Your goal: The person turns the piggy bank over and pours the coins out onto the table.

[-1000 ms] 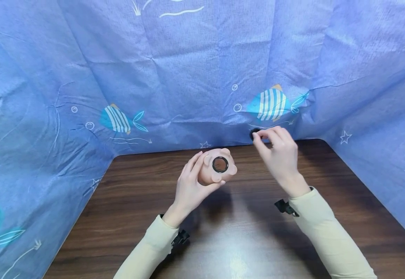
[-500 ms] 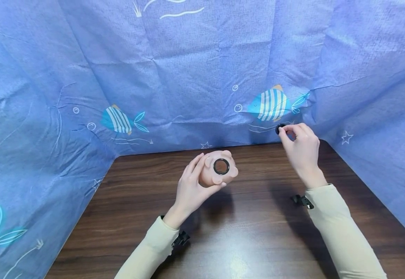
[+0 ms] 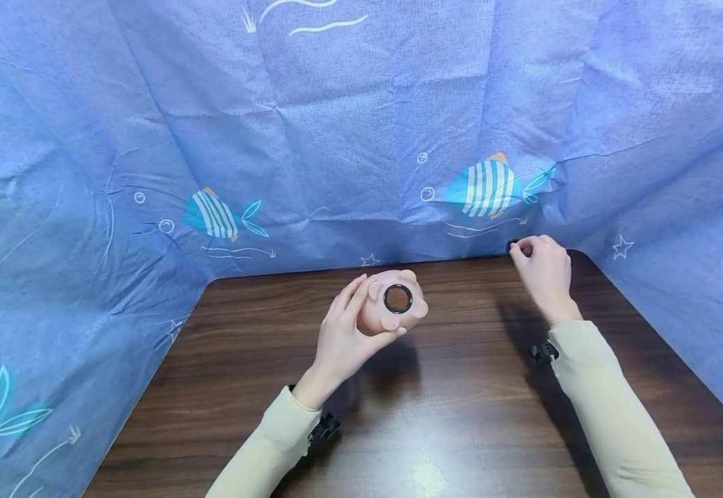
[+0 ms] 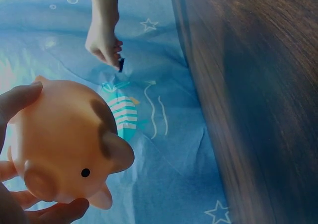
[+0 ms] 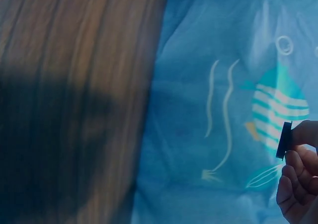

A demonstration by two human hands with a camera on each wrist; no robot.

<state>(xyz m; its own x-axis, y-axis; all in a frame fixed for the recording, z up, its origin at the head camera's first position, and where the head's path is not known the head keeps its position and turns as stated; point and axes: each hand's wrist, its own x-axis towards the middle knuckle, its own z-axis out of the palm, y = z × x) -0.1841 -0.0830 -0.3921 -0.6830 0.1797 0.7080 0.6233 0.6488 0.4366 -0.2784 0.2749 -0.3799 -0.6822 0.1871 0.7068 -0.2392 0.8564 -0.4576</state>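
Observation:
My left hand (image 3: 343, 339) grips a pink piggy bank (image 4: 69, 134) above the table, fingers on one side and thumb on the other. In the head view its underside faces me, with four stubby feet around a round, black-rimmed hole (image 3: 397, 299). The left wrist view shows its snout, a black eye and ears. Off to the right, my right hand (image 3: 543, 273) pinches a small round black plug (image 5: 284, 140) between thumb and fingertips, held apart from the piggy bank near the table's back right corner. Most of the plug is hidden by the fingers in the head view.
Both hands are over a dark wood-grain table (image 3: 461, 443). A blue cloth (image 3: 349, 138) printed with striped fish and stars hangs along the table's back and both sides. Each wrist carries a black strapped camera (image 3: 545, 351).
My right hand has moved right with the black plug, away from the piggy bank, then dipped slightly toward the table. My left hand and the piggy bank stay nearly in place.

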